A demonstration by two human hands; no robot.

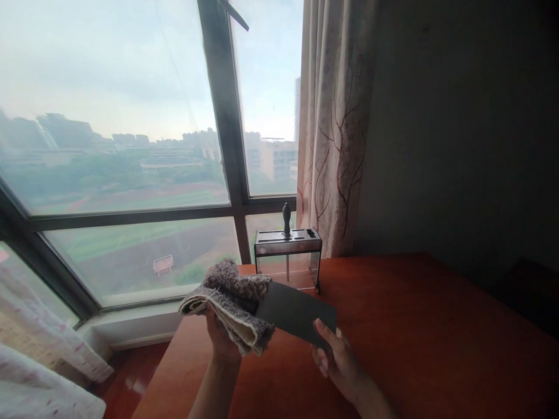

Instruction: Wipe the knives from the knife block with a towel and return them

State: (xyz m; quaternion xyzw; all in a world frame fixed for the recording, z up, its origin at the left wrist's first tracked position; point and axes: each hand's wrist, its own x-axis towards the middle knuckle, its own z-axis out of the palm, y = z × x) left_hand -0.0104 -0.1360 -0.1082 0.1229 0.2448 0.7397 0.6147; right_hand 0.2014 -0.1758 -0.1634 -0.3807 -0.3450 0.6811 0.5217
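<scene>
My left hand grips a folded, fluffy grey cloth with a pale underside, raised above the table. One end of a thin, dark, flat rectangular panel runs into the fold, so that end is hidden. At the panel's other end, my right hand is closed on its lower corner, thumb on the upper face. Whether the panel has a handle inside my right fist cannot be made out. Just beyond stands a clear-sided holder with a slotted top; a dark handle sticks up from it.
Both hands are over a reddish-brown wooden table. Behind it rise a large framed window and a patterned curtain. A dark wall is at the right, and pale fabric hangs at the lower left.
</scene>
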